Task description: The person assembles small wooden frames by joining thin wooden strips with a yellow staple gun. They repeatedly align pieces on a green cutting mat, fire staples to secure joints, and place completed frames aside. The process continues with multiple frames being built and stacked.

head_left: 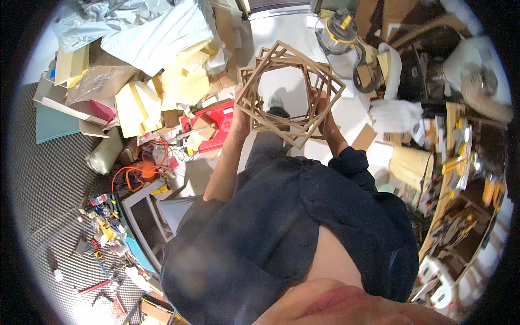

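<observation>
A stack of several thin square wooden frames (pixel 311 65) is held up in front of me, each turned at a different angle to the others. My left hand (pixel 241 115) grips the stack by its left side. On the right side, my right hand (pixel 324 114) is closed round the bars. The frames partly cover the fingers of both hands. Through the open middle I see pale floor (pixel 281 84) and a dark shoe (pixel 278 112).
Left of me are a red case (pixel 221 125), an orange cable reel (pixel 142 171) and piled cardboard (pixel 132 111) under plastic sheeting (pixel 162 40). A vacuum cleaner (pixel 336 35) stands ahead on the right. Cluttered shelving (pixel 441 211) lines my right; small tools litter the lower left.
</observation>
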A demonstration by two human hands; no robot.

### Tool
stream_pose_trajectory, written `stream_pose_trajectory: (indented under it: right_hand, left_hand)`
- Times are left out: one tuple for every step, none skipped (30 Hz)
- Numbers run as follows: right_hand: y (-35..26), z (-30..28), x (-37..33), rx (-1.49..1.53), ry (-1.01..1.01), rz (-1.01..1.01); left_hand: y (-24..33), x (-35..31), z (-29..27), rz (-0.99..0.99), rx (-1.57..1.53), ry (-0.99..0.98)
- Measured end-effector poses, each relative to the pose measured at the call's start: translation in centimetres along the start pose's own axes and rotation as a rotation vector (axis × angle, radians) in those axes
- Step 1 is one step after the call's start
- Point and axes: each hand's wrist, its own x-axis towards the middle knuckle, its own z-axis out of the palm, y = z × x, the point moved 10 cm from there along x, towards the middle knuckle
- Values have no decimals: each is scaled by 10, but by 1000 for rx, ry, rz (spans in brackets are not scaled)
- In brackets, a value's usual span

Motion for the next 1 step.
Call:
stream_pose_trajectory:
  right_hand:
    - [1,1,36,-8,-27,4]
  left_hand:
    - [10,30,3,-10,-20,20]
